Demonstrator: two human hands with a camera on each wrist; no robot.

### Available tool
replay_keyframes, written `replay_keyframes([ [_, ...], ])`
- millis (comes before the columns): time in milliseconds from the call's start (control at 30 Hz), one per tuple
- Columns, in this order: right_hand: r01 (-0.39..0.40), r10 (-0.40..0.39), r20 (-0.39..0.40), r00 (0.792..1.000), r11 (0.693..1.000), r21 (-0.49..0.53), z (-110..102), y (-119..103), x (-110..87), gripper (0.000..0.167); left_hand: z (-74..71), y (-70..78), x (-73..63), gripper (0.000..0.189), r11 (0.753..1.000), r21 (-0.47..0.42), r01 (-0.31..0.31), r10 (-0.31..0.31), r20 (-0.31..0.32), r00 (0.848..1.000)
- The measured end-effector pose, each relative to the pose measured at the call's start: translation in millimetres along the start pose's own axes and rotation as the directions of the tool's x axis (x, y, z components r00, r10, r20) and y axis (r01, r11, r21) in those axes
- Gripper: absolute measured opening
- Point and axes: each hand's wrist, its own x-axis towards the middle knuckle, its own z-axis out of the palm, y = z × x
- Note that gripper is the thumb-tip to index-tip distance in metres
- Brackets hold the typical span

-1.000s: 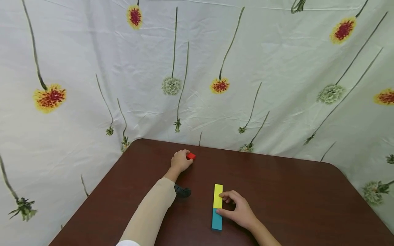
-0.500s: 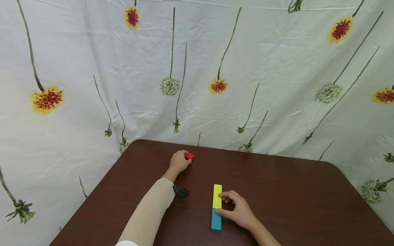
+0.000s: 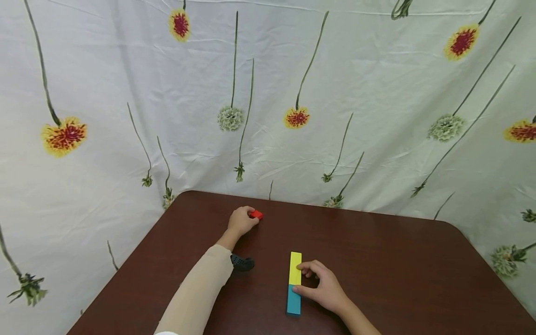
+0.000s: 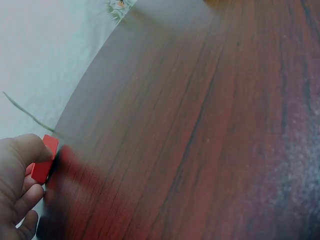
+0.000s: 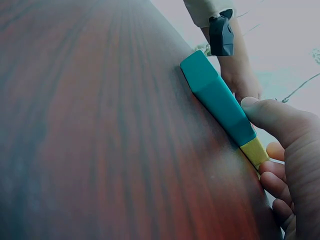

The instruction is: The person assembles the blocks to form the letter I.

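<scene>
Near the far edge of the brown table, my left hand (image 3: 242, 221) pinches a small red block (image 3: 256, 214) between thumb and fingers. In the left wrist view that red block (image 4: 45, 159) stands tilted at the fingertips, with a red reflection on the tabletop. A yellow block (image 3: 295, 267) and a teal block (image 3: 294, 301) lie end to end in a straight strip nearer the front. My right hand (image 3: 326, 286) is at the strip's right side, its thumb tip on the teal block and a fingertip at the yellow one.
The glossy brown table (image 3: 377, 260) has rounded far corners. Behind it hangs a white cloth (image 3: 268, 149) printed with flowers. A dark wrist camera (image 3: 243, 264) juts from the left forearm's beige sleeve (image 3: 198, 291).
My left hand and the red block have shifted slightly left and toward the front. The right hand stays at the yellow and teal blocks.
</scene>
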Motion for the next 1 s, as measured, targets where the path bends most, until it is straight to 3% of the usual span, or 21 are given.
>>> replay_keyframes([
  [400,-0.003,0.003,-0.001,1.000,1.000,0.004,-1.8,-2.2,-0.9,0.042,-3.2,7.4,-8.9,0.035,0.992,-0.107,-0.070,0.076,0.050,0.996],
  [1000,0.004,-0.004,-0.007,1.000,1.000,0.001,-1.1,-0.6,-0.2,0.041,6.3,15.6,-29.2,0.033,0.973,-0.153,-0.173,0.192,0.125,0.973],
])
